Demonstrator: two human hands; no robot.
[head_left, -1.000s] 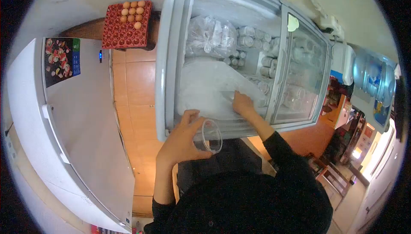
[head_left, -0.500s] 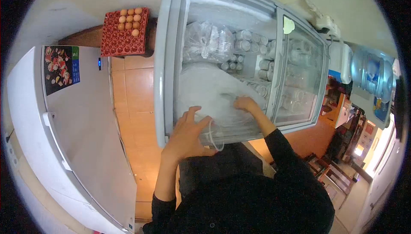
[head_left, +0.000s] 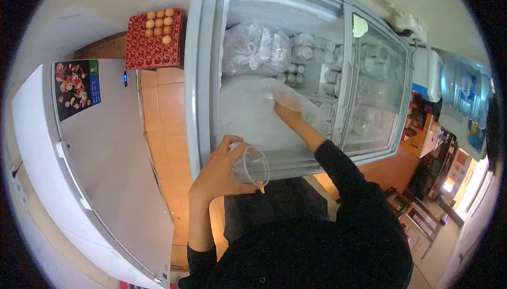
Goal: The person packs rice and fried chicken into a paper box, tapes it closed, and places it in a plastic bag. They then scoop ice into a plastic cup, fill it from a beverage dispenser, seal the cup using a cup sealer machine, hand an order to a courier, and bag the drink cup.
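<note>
My left hand [head_left: 217, 171] is wrapped round a clear plastic cup [head_left: 256, 167], held tilted near the front edge of the chest freezer [head_left: 193, 88]. Its open rim faces right. Inside the freezer lies a large whitish plastic bag [head_left: 243, 112], its contents blurred by the cloudy film. My right hand [head_left: 289, 114] reaches into the bag's upper right part. The fingers there are mostly covered by the film, so what they hold, if anything, is hidden. A small white edge shows beside them.
A knotted clear bag [head_left: 253, 51] and several cans [head_left: 311, 48] lie farther inside the freezer. A sliding glass lid [head_left: 377, 93] covers its right side. Left stand a red egg tray [head_left: 142, 51] with several eggs and a white refrigerator [head_left: 105, 157]. Water jugs [head_left: 462, 88] are at right.
My right hand has moved up and left, deeper into the whitish bag. My left hand has shifted slightly down with the cup, whose rim now faces more toward me.
</note>
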